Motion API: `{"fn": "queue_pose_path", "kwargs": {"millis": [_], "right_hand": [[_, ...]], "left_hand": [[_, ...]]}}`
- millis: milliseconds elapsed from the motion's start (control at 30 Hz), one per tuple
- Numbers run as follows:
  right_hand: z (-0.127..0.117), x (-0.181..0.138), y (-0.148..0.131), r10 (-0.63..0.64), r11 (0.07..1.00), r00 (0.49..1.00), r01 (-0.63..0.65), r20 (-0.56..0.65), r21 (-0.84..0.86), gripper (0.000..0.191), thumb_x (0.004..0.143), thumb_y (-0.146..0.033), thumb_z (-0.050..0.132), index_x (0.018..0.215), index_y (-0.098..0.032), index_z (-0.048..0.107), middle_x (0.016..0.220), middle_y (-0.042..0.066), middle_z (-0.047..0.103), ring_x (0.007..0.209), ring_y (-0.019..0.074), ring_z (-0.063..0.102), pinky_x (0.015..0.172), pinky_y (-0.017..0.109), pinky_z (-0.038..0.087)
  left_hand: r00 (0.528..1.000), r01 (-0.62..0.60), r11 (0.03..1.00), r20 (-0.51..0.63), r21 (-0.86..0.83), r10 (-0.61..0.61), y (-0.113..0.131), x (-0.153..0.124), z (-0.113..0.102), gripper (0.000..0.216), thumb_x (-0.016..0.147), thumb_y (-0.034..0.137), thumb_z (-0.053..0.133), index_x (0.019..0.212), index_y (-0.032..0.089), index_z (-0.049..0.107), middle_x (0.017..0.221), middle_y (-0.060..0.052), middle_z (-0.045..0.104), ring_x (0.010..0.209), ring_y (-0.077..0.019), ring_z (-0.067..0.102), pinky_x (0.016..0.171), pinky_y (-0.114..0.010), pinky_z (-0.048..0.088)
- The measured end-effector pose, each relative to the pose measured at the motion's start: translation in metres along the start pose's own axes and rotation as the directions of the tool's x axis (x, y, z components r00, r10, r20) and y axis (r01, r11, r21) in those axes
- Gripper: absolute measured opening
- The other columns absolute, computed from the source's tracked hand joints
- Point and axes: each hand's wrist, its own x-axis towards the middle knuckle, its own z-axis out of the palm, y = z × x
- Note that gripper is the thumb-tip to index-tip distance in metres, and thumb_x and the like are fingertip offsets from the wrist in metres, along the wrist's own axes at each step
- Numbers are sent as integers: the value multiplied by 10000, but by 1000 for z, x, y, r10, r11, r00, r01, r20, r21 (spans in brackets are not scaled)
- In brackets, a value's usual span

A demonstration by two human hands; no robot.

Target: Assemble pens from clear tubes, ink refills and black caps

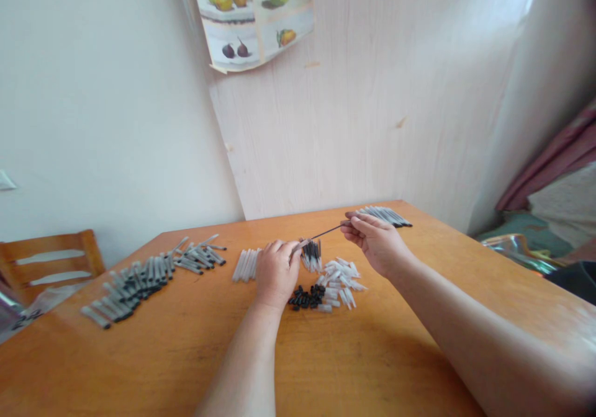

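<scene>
My left hand (277,272) is closed in a pinch on a clear pen barrel (302,244) just above the table. My right hand (375,238) is closed on the far end of a thin dark refill (326,233) whose other end meets the barrel. Below the hands lie a small heap of black caps (307,296), a scatter of clear tips (341,280) and a bunch of dark refills (311,257). A row of clear barrels (246,264) lies left of my left hand.
The wooden table (186,355) stands against a pale wall. A long spread of grey pens (139,280) lies at the left, another bundle (384,216) at the far edge. A wooden chair (51,259) stands at left; a fruit poster (254,17) hangs above.
</scene>
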Motion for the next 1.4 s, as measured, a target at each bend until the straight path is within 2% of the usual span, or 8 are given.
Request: {"fn": "queue_pose_path", "kwargs": {"millis": [433, 567, 700, 900, 1000, 1267, 1400], "right_hand": [[0, -2, -4, -25, 999, 999, 24, -30, -31, 207, 706, -264, 754, 868, -165, 671, 828, 65, 706, 714, 132, 653, 685, 261, 543], [-4, 3, -3, -53, 998, 995, 49, -83, -47, 208, 708, -288, 756, 841, -164, 656, 812, 68, 695, 697, 136, 646, 669, 271, 541], [-10, 10, 2, -60, 997, 985, 52, -161, -50, 194, 705, -290, 756, 812, -171, 646, 742, 43, 673, 648, 123, 620, 603, 249, 523], [-18, 18, 8, -65, 997, 969, 53, -237, -59, 152, 706, -292, 729, 743, -184, 629, 602, -16, 596, 498, 72, 496, 448, 186, 414], [-19, 18, 12, -40, 999, 970, 30, -238, -46, 147, 682, -254, 734, 708, -178, 611, 610, 8, 619, 520, 93, 534, 471, 209, 446], [-17, 12, 34, 72, 989, 982, -93, -177, -115, 143, 631, -171, 734, 728, -157, 629, 666, 53, 676, 552, 114, 582, 521, 237, 489], [-17, 12, 38, 80, 986, 980, -105, -180, -131, 129, 639, -164, 717, 741, -152, 640, 677, 56, 681, 553, 109, 588, 515, 223, 488]], "left_hand": [[1000, 1, 1000, 11, -5, -1, -1, -1, 1, 248, 911, 347, 508, 1046, 258, 696, 952, -57, 687, 913, -216, 605, 811, -342, 433], [997, 56, 998, -50, 36, -54, -8, 0, -2, 256, 913, 346, 495, 1038, 245, 695, 980, -63, 701, 925, -232, 598, 845, -368, 430], [993, 86, 995, -76, -48, -90, -10, 0, -3, 250, 910, 309, 495, 1065, 252, 681, 1021, -62, 682, 962, -213, 603, 851, -340, 457], [998, 58, 972, -3, -229, -60, -5, 0, 13, 202, 864, 203, 535, 1017, 217, 667, 1018, -56, 657, 922, -171, 626, 831, -308, 502], [999, 44, 961, 32, -274, -37, -3, -1, 23, 218, 831, 240, 601, 1040, 209, 657, 1073, -73, 643, 963, -183, 627, 854, -328, 513], [988, -35, 963, 135, -266, 73, 1, -5, 37, 382, 803, 391, 659, 1113, 170, 637, 1178, -115, 632, 1120, -220, 582, 997, -374, 457], [978, -40, 970, 188, -241, 88, -1, -7, 42, 401, 815, 365, 641, 1159, 161, 634, 1256, -132, 610, 1184, -230, 554, 1043, -387, 426]]}}
